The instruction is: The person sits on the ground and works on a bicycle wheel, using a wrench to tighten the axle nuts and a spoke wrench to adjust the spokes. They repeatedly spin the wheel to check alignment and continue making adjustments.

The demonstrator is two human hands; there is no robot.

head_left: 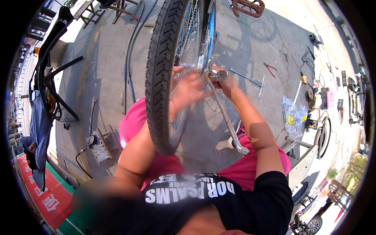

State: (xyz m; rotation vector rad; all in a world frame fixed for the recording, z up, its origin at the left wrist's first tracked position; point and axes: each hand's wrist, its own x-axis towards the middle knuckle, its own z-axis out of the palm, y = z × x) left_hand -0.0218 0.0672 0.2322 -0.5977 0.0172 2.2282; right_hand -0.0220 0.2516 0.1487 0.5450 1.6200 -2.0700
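A bicycle wheel with a knobbly black tyre (158,78) stands upright in front of me, joined to a blue frame (212,29). From its hub area a long silver metal bar (226,113) slants toward me; its flattened near end looks like a kickstand foot. My right hand (226,84) is at the hub, its fingers curled around a shiny silver metal part (217,74). Beside it, next to the spokes, my left hand (190,90) is smeared by motion. The tyre hides part of the left forearm. Whether the left hand holds anything is unclear.
Right of the bicycle lie a blue-and-silver T-shaped tool (250,78) and red-handled pliers (270,69). A clear plastic bag (294,117) and many tools lie farther right. A pedal (249,8) sticks out at the top. On the left are a hose (128,58) and a black metal frame (58,90).
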